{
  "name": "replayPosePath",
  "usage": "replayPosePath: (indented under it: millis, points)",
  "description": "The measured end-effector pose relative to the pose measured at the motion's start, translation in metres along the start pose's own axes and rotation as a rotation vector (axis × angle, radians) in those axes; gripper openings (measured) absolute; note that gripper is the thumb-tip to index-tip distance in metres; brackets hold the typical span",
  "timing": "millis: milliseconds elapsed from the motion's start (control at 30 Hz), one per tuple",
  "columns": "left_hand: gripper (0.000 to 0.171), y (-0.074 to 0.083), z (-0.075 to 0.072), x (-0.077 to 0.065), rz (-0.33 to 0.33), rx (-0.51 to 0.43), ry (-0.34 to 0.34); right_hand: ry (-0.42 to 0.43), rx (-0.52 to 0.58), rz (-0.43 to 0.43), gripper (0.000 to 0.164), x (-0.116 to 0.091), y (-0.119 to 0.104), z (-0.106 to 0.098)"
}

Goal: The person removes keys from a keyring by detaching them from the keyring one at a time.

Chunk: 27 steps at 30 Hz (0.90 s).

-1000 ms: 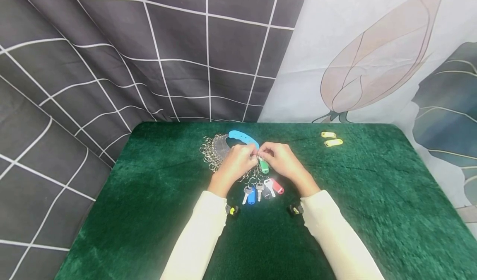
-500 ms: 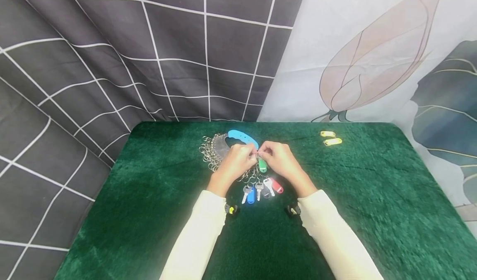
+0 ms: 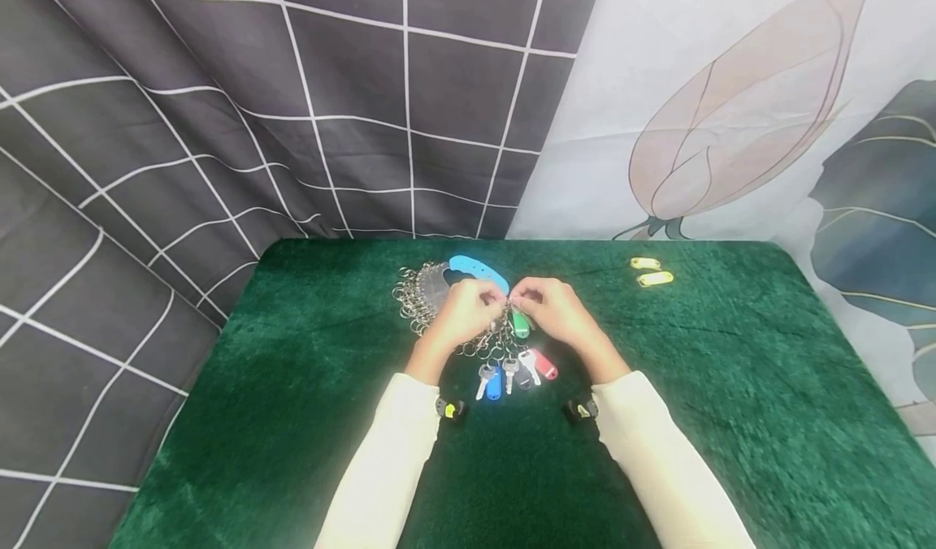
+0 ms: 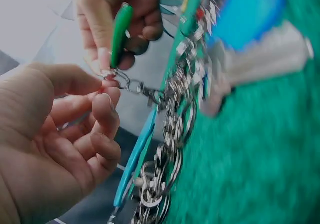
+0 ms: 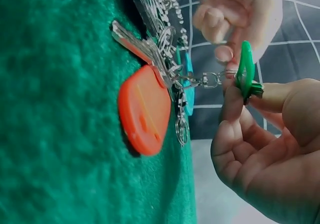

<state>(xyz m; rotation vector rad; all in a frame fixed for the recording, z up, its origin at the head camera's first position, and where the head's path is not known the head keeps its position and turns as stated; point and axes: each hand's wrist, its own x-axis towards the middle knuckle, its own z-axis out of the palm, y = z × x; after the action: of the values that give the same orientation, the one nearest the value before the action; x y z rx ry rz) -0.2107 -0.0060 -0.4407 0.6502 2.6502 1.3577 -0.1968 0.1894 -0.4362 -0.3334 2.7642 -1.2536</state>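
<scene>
My left hand [image 3: 466,315] and right hand [image 3: 557,313] meet fingertip to fingertip over the near side of a key holder with a blue handle [image 3: 478,271]. Thumb and index finger of the left hand pinch a small split ring [image 4: 121,77], which hangs on a metal swivel clip [image 5: 210,79] from the holder. The right hand pinches a green key tag [image 5: 245,67] right at that ring. Fingertips partly hide where ring and tag meet. Several metal rings [image 3: 417,309] fringe the holder's clear plate [image 3: 435,287].
Below the hands lie silver keys [image 3: 509,376] with a blue tag [image 3: 493,383], a black tag [image 3: 523,378] and a red tag [image 3: 544,364]. Two yellow tags [image 3: 654,278] lie at the back right of the green cloth [image 3: 695,403]. Curtains [image 3: 351,86] stand behind.
Both hands stay at the green tag, with only small finger movements. The left hand's fingers have shifted slightly and the green tag has tilted a little.
</scene>
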Motion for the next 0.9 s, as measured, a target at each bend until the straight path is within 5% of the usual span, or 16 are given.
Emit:
replayPosePath:
  millis: [133,300,700,900]
  points:
    - [0.015,0.002,0.0,-0.001,-0.161,-0.272,-0.033,-0.021,-0.028,-0.02,0.009,-0.001,0.0,-0.004]
    - [0.013,0.004,0.002,-0.001,-0.305,-0.502,-0.021,-0.042,-0.083,-0.101,0.008,-0.002,-0.002,-0.007]
    - [0.012,-0.004,0.008,0.002,-0.386,-0.713,-0.048,-0.064,-0.147,-0.202,0.022,-0.005,-0.004,-0.009]
    - [0.015,-0.006,0.008,0.002,-0.427,-0.797,-0.087,-0.06,-0.173,-0.243,0.014,-0.005,-0.007,-0.008]
